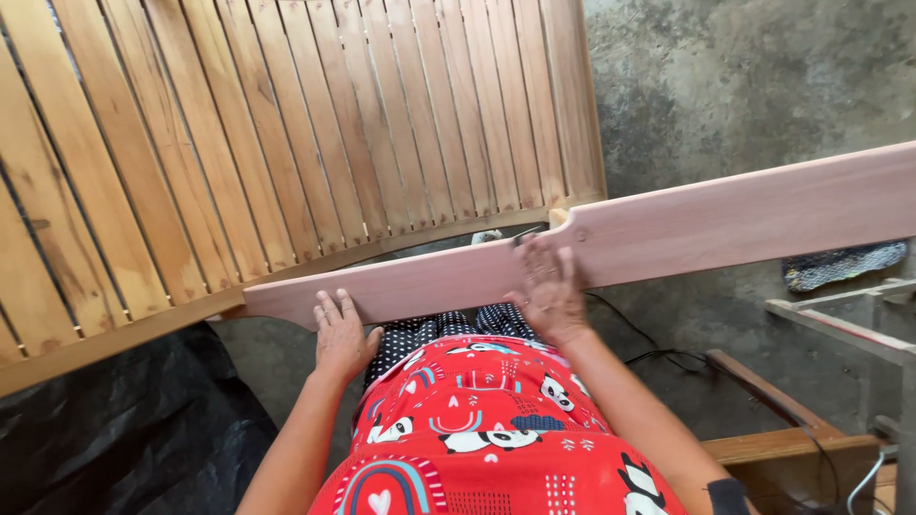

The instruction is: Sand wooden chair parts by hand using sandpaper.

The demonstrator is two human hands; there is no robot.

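Note:
A long pinkish wooden board (725, 215) runs from lower left to the right edge, in front of my body. My left hand (342, 339) rests at its narrow left end, fingers curled over the lower edge. My right hand (549, 291) lies flat on the board's face near its middle, fingers spread; it looks blurred. Whether anything is under that palm is hidden. Behind the board stands a large slatted wooden panel (286, 124) with a curved bottom rail.
Black plastic sheeting (114, 429) lies at lower left. A black cable (658, 355) runs over the concrete floor (744, 86). Wooden frame pieces (821, 319) and a low wooden bench (792, 448) stand at right, with a dark patterned cloth (840, 265) beyond.

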